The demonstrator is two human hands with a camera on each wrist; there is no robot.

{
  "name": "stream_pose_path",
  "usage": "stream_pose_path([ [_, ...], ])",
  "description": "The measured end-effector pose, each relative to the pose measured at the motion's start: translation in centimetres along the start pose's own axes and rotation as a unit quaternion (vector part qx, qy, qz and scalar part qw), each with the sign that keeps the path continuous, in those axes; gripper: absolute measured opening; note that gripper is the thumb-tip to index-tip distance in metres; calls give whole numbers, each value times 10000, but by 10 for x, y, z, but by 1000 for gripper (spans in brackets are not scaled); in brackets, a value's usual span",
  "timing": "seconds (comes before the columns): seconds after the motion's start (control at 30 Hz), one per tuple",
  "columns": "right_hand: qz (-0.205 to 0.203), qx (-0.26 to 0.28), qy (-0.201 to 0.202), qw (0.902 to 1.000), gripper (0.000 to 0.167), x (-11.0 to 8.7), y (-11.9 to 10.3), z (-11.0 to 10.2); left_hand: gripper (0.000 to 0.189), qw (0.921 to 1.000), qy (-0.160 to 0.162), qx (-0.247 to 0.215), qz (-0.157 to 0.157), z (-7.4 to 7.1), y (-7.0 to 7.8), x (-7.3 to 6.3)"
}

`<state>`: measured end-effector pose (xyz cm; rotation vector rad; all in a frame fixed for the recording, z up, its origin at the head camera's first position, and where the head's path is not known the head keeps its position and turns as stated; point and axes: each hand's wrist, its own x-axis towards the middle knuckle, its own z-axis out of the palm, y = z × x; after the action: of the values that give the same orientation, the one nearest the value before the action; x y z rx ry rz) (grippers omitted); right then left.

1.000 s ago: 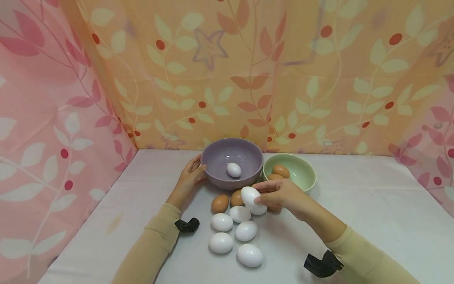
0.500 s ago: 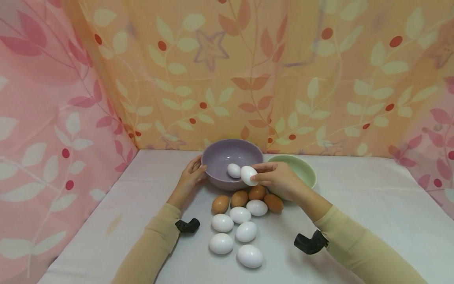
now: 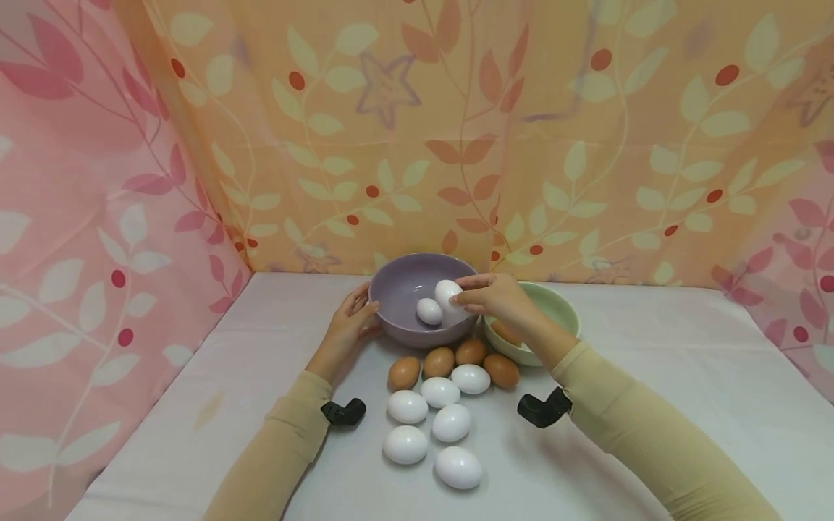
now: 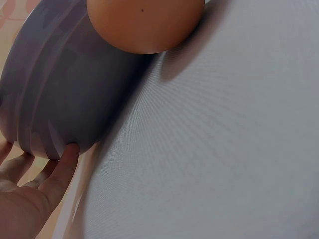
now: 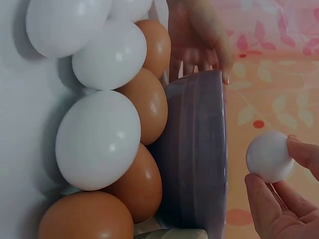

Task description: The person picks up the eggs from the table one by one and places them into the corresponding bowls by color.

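My right hand (image 3: 491,297) pinches a white egg (image 3: 448,295) between thumb and fingertips, over the inside of the purple bowl (image 3: 394,289). In the right wrist view the held egg (image 5: 269,157) shows beyond the bowl's rim. Another white egg (image 3: 429,312) lies in the bowl. My left hand (image 3: 348,325) holds the bowl's left side, thumb at the rim; its fingertips (image 4: 71,149) touch the outer wall in the left wrist view. A green bowl (image 3: 565,318) with brown eggs (image 3: 504,331) stands on the right, partly hidden behind my right hand.
In front of the bowls, several brown eggs (image 3: 439,362) lie in a row. Several white eggs (image 3: 452,423) lie nearer on the white cloth (image 3: 293,477). Patterned fabric (image 3: 417,145) hangs behind the table and along its sides.
My right hand has carried the white egg up from the eggs on the cloth, past the purple bowl's front rim and over its inside. The left hand stays on the bowl.
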<state>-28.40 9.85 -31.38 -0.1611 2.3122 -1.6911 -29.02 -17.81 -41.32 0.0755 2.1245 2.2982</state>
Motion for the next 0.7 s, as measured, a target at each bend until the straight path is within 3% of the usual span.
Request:
stream_pose_path([
  [0.37,74,306,231,9992,48,29,-6,4,59,10000,-37,-18,36,1,-1,2],
  [0.7,128,211,656,9975,46,49,-5,26,59,10000,-8,-22,71,0,-1,0],
])
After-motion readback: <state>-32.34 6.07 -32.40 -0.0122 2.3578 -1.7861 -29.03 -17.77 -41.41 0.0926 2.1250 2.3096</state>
